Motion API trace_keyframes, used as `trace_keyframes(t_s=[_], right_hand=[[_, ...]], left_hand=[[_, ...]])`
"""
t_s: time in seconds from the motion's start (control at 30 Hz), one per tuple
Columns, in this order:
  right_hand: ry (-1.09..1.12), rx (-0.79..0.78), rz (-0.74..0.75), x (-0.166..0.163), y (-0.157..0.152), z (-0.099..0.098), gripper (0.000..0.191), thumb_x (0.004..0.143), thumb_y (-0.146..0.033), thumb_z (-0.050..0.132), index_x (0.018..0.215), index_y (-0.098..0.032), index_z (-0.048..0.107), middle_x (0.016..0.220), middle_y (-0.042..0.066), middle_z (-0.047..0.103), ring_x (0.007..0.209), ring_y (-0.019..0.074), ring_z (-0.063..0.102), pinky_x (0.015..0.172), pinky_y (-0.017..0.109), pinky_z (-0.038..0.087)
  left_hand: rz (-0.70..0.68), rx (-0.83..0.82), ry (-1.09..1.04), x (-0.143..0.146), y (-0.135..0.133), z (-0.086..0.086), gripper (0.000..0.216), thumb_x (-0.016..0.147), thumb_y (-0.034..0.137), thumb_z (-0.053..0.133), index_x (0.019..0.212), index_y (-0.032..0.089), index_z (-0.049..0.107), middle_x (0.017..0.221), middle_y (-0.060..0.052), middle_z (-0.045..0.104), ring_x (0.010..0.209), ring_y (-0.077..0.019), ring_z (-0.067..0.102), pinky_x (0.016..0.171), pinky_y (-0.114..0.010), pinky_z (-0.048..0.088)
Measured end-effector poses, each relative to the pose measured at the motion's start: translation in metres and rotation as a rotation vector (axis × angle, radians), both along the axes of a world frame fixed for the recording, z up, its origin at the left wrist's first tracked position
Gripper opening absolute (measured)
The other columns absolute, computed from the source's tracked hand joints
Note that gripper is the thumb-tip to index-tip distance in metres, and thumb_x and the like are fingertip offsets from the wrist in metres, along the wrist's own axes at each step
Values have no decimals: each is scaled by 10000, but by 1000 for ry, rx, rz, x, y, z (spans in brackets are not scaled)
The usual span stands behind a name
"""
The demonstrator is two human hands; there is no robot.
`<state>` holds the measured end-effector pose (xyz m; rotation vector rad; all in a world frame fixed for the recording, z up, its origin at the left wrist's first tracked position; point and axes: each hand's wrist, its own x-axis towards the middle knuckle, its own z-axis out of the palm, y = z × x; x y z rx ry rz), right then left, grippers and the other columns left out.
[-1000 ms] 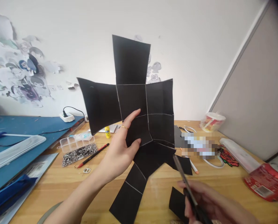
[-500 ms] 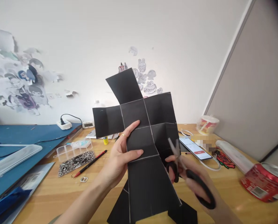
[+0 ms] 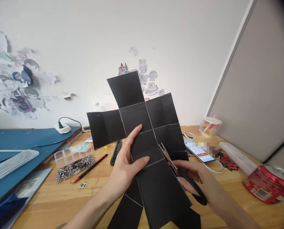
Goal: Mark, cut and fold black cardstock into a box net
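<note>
A sheet of black card [image 3: 135,117], cut in a cross-like outline and ruled with pale lines, is held up before me. My left hand [image 3: 129,156] grips it by its left edge, thumb and forefinger lying over the front. My right hand [image 3: 196,178] holds black-handled scissors [image 3: 191,186], fingers in the loops. Their blades [image 3: 167,154] are slightly apart along the slit on the card's right side, beside the lower right flap [image 3: 170,138]. More black card pieces [image 3: 126,211] hang or lie below; whether they join the sheet I cannot tell.
To the left lie a clear compartment box of metal rings [image 3: 75,165], a red-black pencil [image 3: 90,168] and a box cutter [image 3: 115,152]. On the right are a phone [image 3: 201,154], a red can [image 3: 269,184] and a paper tub [image 3: 210,125]. A blue mat [image 3: 41,140] covers the far left.
The scissors have moved left and up from beside the card to the slit, their blades closing somewhat. The card has tilted slightly, and the view has shifted a little.
</note>
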<state>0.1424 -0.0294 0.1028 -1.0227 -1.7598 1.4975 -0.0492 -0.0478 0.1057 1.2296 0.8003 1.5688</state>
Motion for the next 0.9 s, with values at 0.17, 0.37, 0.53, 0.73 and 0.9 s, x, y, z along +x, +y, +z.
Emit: trace_keyframes(t_s=[0.17, 0.37, 0.53, 0.73, 0.9], right_hand=[[-18, -81, 70, 8, 3, 3, 332, 709, -367, 649, 990, -191, 642, 624, -2, 603, 565, 118, 555, 473, 196, 431], [-60, -33, 96, 15, 7, 2, 348, 687, -400, 647, 943, -164, 632, 556, -5, 576, 481, 100, 546, 414, 180, 353], [-21, -38, 109, 22, 9, 3, 407, 656, -495, 642, 889, -161, 641, 537, -14, 558, 450, 103, 543, 433, 205, 372], [3, -27, 120, 15, 7, 4, 425, 660, -485, 648, 926, -153, 647, 578, 4, 574, 486, 119, 551, 410, 206, 340], [68, 2, 41, 7, 4, 1, 393, 668, -446, 663, 957, -179, 665, 590, -7, 576, 501, 97, 507, 437, 196, 373]], left_hand=[[22, 76, 139, -4, 0, -3, 585, 783, 169, 578, 1282, 383, 362, 1313, 44, 445, 1170, -234, 444, 882, -308, 474], [81, 103, 234, -7, 0, -4, 584, 795, 176, 568, 1293, 389, 349, 1368, 51, 382, 1238, -257, 359, 1010, -390, 344], [48, 140, 109, -6, 1, 0, 596, 762, 149, 598, 1276, 365, 387, 1356, 49, 414, 1137, -245, 488, 826, -278, 504], [-31, 55, -27, 2, -5, 1, 617, 743, 145, 620, 1279, 348, 391, 1239, 22, 543, 1052, -233, 557, 762, -259, 535], [-37, 32, -96, 8, -9, -3, 616, 762, 159, 613, 1288, 362, 367, 1290, 27, 494, 1102, -238, 524, 843, -288, 507]])
